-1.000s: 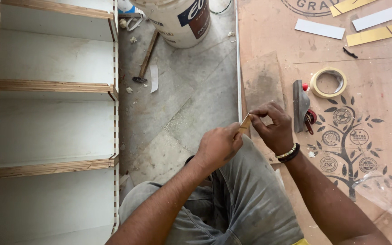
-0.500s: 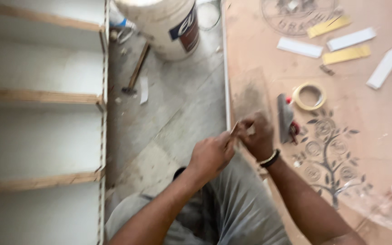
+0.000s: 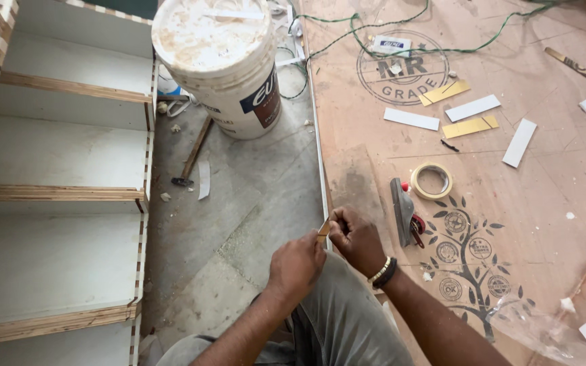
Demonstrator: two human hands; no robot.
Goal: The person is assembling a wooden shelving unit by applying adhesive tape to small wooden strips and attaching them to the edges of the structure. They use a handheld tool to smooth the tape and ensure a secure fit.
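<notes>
Both my hands meet over my knee, at the edge of a plywood sheet (image 3: 551,203). My left hand (image 3: 296,264) and my right hand (image 3: 355,237) pinch a small yellowish strip (image 3: 323,232) between their fingertips. The strip stands nearly upright between the two hands, and most of it is hidden by my fingers. A beaded band sits on my right wrist. My grey trouser leg lies right below the hands.
A white plastic bucket (image 3: 218,64) stands on the concrete floor with a hammer (image 3: 192,153) beside it. A white shelf unit (image 3: 55,203) lies at the left. On the plywood lie a tape roll (image 3: 432,180), a hand tool (image 3: 405,213), several white and yellow strips (image 3: 473,108) and a green wire (image 3: 408,30).
The camera has moved in closer and tilted up, so more of the bucket and plywood shows. My hands stay together on the strip in much the same place.
</notes>
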